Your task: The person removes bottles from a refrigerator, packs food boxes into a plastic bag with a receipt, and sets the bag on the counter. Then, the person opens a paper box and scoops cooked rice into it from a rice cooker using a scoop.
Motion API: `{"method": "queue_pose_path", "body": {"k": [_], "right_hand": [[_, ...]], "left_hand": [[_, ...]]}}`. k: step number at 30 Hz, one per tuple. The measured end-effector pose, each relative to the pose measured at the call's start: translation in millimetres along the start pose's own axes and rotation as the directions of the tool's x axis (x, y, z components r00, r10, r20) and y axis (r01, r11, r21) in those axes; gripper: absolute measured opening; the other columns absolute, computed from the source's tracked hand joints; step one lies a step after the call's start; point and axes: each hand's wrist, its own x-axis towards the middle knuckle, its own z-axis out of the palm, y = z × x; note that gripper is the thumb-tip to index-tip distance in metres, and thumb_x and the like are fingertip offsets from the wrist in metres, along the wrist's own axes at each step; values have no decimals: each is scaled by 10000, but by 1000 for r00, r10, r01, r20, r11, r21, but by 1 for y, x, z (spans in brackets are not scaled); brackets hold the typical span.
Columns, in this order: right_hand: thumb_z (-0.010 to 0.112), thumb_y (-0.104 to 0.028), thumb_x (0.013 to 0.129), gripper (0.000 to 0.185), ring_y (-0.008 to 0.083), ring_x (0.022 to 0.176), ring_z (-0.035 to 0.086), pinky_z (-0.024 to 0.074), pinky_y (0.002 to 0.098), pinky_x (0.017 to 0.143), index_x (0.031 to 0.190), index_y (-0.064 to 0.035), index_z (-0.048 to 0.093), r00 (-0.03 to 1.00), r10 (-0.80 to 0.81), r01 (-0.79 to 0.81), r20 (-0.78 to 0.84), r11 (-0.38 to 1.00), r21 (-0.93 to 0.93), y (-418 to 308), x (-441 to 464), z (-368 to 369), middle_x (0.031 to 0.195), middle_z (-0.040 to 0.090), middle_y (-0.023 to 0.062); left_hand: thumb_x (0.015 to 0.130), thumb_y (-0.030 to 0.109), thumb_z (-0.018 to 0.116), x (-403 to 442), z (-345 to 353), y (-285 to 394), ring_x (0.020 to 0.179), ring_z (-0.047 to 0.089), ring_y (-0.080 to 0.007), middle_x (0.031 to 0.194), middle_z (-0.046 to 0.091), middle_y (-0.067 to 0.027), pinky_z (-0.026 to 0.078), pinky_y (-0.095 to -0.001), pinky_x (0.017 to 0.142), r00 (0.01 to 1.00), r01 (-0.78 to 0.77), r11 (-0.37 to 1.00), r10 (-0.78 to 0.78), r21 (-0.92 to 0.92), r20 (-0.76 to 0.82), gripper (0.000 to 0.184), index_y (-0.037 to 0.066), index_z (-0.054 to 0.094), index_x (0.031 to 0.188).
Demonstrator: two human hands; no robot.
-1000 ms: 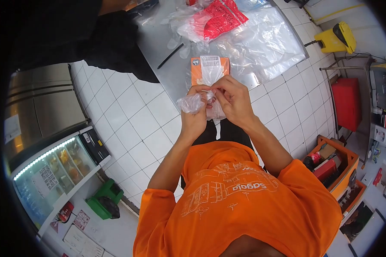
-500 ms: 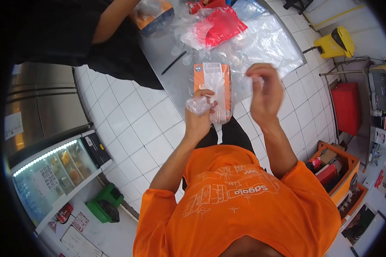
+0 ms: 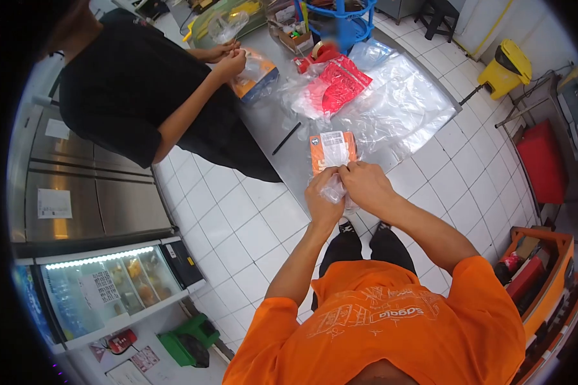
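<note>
An orange box (image 3: 316,154) with a white printed label (image 3: 334,151) lies at the near edge of the metal table, wrapped in clear plastic. My left hand (image 3: 324,197) is closed on a bunched clear plastic bag (image 3: 333,189) at the box's near end. Close beside it, my right hand (image 3: 368,187) pinches the same plastic, its fingertips touching the left ones. The hands cover the box's lower part. A black stick-like thing, perhaps a pen (image 3: 286,138), rests on the table to the left of the box.
Clear plastic sheets (image 3: 408,106) and a red plastic bag (image 3: 341,83) cover the table's right side. Behind them stand a red tape dispenser (image 3: 315,56) and a blue rack (image 3: 343,29). A co-worker in black (image 3: 131,83) handles plastic over another orange-and-blue box (image 3: 258,78) at the left.
My right hand has come in from the right and joined my left hand at the bunched plastic. The view has tilted up, showing more of the table and the co-worker's hands.
</note>
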Motion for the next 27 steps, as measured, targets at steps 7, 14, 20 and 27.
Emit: {"method": "queue_pose_path", "body": {"k": [7,14,20,27], "right_hand": [[549,-6,877,102,114,558,485,403,309,546,874,2,650,955,287,-68,-69,443,894,27,-63,-76,611,546,55],[562,-79,901,125,168,685,625,502,341,655,935,-12,662,771,598,-205,-219,558,804,79,-313,-59,731,654,76],[630,-159,870,132,212,740,693,536,357,678,861,-38,680,338,941,-261,-38,133,956,43,-588,-28,765,702,74],[636,-578,917,685,258,1341,460,472,373,1000,1412,-127,491,115,963,269,242,-265,926,-13,-823,17,1468,454,121]], "left_hand": [[781,141,713,-17,-7,-7,862,666,-340,935,693,-135,517,-393,755,964,-266,912,258,311,69,278,29,688,1034],[871,100,598,-8,-9,33,846,663,-285,940,708,-185,530,-417,757,958,-218,971,194,99,210,268,-75,665,1062],[938,188,559,-139,121,194,636,577,-236,747,641,-124,424,-415,557,498,-670,734,338,108,799,242,-21,669,885],[1056,428,450,-394,290,403,714,471,-133,740,491,-23,394,-291,675,-331,-182,919,277,-349,902,434,54,517,845]]}}
